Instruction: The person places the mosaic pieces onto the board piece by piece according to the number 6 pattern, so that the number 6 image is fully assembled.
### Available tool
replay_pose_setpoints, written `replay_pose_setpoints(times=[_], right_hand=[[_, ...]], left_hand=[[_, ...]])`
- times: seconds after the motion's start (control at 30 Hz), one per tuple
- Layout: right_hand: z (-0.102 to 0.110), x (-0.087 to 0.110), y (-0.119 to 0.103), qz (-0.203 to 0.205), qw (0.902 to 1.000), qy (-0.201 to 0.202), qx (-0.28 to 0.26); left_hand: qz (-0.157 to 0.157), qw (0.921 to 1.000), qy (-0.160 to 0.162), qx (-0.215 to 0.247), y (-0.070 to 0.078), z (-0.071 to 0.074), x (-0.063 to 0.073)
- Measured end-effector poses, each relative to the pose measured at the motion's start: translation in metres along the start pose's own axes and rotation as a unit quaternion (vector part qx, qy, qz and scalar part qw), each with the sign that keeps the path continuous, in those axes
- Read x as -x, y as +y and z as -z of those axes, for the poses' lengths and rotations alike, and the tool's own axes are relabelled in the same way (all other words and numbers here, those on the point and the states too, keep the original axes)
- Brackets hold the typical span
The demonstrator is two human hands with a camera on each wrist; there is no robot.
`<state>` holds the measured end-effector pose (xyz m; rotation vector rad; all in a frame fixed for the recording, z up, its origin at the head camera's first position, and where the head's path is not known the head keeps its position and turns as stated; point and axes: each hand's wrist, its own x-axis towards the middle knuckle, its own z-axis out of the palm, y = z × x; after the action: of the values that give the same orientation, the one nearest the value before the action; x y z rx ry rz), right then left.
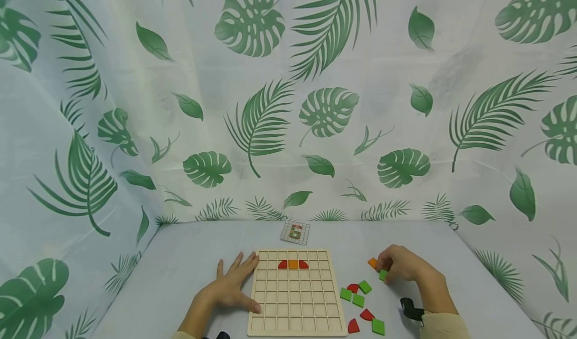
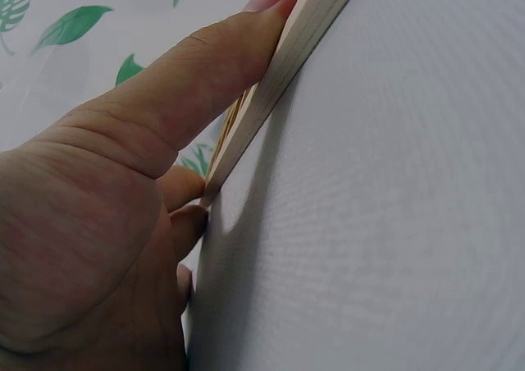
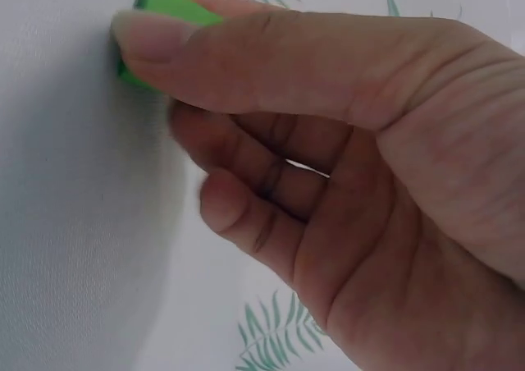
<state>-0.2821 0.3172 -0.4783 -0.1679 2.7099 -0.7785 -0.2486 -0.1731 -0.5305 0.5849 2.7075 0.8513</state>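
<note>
A wooden grid board [image 1: 295, 294] lies on the table with two red quarter-round tiles and an orange square tile [image 1: 293, 264] between them in its second row. My left hand [image 1: 232, 286] rests along the board's left edge, fingers spread and thumb on the rim; the left wrist view shows the thumb [image 2: 205, 75] over the wooden side. To the right of the board, my right hand [image 1: 403, 264] pinches a green square tile [image 3: 176, 8] between thumb and fingers, low over the table. An orange tile [image 1: 372, 262] lies just beside those fingers.
Between board and right hand lie several loose tiles: green squares such as one green tile [image 1: 377, 327], and red pieces such as a red tile [image 1: 353, 326]. Behind the board is a small pattern card [image 1: 295, 232]. A leaf-printed curtain [image 1: 288, 128] encloses the table.
</note>
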Motion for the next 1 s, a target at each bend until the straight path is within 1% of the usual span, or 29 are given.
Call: replay_pose_setpoints(times=[0.13, 0.23, 0.4, 0.5, 0.57, 0.63, 0.7, 0.77, 0.9, 1.0], right_hand=[[0.002, 0.001, 0.0, 0.013, 0.9999, 0.0, -0.002], [0.003, 0.002, 0.0, 0.026, 0.9994, -0.002, -0.022], [0.003, -0.001, -0.003, 0.082, 0.9947, 0.007, -0.061], [0.002, -0.003, -0.01, 0.117, 0.9912, 0.037, -0.05], [0.001, -0.004, -0.016, 0.137, 0.9879, 0.063, -0.036], [-0.001, -0.006, -0.021, 0.165, 0.9823, 0.085, -0.025], [-0.003, -0.008, -0.025, 0.19, 0.9761, 0.1, -0.03], [-0.005, -0.009, -0.03, 0.214, 0.9701, 0.107, -0.042], [-0.009, -0.009, -0.042, 0.235, 0.9631, 0.11, -0.07], [-0.013, -0.009, -0.051, 0.251, 0.9575, 0.121, -0.073]], left_hand=[[0.0, 1.0, 0.0, 0.0, 0.0, 0.0, 0.0], [-0.001, 1.0, -0.001, 0.002, 0.0, 0.0, 0.001], [-0.004, 1.0, 0.0, 0.008, 0.001, 0.0, 0.001], [-0.002, 1.0, 0.001, 0.006, -0.001, -0.001, 0.0], [-0.002, 1.0, 0.0, 0.005, -0.002, -0.001, 0.0], [-0.001, 1.0, 0.0, 0.006, -0.003, -0.001, 0.0], [-0.002, 1.0, -0.001, 0.007, -0.003, -0.001, 0.0], [-0.002, 1.0, -0.001, 0.007, -0.003, -0.001, 0.0], [-0.001, 1.0, 0.0, 0.007, -0.002, -0.001, -0.001], [-0.002, 1.0, 0.001, 0.008, -0.003, -0.001, -0.001]])
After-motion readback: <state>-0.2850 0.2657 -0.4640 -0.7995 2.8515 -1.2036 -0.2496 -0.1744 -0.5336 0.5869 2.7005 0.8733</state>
